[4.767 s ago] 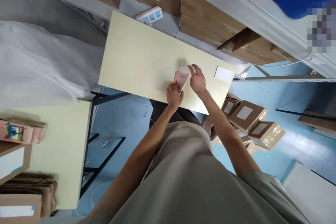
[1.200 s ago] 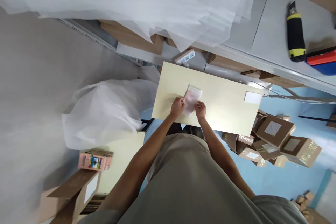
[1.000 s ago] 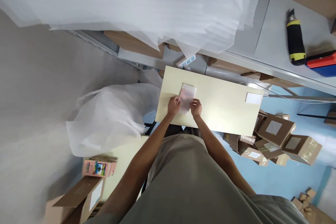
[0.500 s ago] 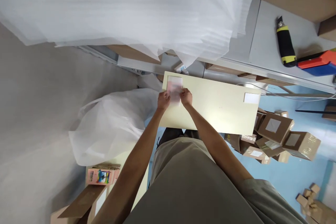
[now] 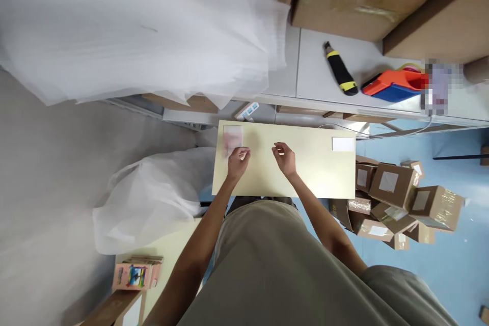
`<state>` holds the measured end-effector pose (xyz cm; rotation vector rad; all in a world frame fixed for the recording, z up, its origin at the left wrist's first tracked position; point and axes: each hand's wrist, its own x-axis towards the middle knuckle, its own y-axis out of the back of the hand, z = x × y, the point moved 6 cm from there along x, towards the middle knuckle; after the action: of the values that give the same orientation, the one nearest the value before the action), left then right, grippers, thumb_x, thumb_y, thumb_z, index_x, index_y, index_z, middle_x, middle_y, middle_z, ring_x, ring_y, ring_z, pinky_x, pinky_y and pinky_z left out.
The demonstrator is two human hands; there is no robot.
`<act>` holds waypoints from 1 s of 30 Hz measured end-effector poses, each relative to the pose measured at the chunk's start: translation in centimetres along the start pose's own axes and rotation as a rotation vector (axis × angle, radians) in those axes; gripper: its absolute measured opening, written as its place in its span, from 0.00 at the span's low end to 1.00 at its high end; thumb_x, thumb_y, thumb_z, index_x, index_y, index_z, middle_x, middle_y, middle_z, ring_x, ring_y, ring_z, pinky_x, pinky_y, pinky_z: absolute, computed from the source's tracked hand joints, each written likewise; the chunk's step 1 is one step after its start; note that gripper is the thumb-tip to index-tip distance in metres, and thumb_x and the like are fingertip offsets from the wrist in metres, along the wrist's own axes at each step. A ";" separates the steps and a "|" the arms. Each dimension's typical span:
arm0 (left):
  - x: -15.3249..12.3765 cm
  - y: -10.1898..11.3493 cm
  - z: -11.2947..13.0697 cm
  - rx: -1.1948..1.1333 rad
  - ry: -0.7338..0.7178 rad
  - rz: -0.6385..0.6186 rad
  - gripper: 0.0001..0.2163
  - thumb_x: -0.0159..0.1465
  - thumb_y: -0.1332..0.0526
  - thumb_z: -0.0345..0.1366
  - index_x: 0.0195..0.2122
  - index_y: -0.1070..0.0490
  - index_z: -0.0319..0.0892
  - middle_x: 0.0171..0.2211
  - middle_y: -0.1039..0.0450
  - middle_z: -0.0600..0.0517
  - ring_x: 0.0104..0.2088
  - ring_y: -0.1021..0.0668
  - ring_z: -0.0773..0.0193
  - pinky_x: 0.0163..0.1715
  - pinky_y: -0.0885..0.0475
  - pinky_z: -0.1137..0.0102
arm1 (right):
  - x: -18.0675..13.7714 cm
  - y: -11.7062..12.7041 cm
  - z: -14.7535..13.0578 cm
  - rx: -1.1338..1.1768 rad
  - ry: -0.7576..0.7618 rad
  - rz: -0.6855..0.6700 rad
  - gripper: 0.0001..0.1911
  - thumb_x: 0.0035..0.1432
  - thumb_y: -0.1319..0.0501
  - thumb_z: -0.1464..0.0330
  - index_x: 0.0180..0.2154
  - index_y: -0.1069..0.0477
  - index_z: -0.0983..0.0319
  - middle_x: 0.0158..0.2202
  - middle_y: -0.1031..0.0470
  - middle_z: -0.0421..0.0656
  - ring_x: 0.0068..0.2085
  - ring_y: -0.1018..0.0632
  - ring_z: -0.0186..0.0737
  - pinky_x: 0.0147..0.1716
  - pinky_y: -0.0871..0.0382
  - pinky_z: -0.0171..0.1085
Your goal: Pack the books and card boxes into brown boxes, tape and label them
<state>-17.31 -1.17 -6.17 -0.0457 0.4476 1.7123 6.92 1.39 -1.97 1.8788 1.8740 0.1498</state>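
Note:
A pale yellow tabletop [image 5: 313, 170] lies in front of me. Near its far left corner is a flat pink and white packet [image 5: 233, 137], its print too blurred to read. My left hand [image 5: 238, 164] hovers at the packet's near edge, fingers loosely curled, with nothing visible in them; whether it touches the packet I cannot tell. My right hand [image 5: 284, 159] is over the tabletop farther right, fingers bent and apart from the thumb, holding nothing. At the right end of the tabletop lies a white card [image 5: 343, 144].
White foam sheeting [image 5: 145, 35] hangs over the grey bench [image 5: 317, 79]. On the bench are a utility knife [image 5: 341, 69], an orange and blue tool [image 5: 395, 85] and large cartons [image 5: 344, 2]. Small cardboard boxes [image 5: 393, 183] are piled at right. Pink boxes [image 5: 132, 275] sit lower left.
Both hands have come off the packet. My right hand has moved away to the right, and my left hand has drawn toward the packet's near edge. The camera view has shifted.

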 end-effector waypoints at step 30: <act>-11.2 -20.7 15.7 0.038 -0.089 -0.175 0.21 0.69 0.34 0.60 0.32 0.22 0.48 0.35 0.16 0.49 0.44 0.14 0.53 0.54 0.19 0.60 | -6.9 27.4 6.3 0.250 -0.010 0.221 0.19 0.65 0.35 0.52 0.49 0.21 0.57 0.45 0.13 0.48 0.43 0.14 0.47 0.46 0.15 0.47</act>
<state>8.09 -4.21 5.90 0.0180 0.3981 1.5269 34.13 -5.49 5.32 2.2490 1.7402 -0.0242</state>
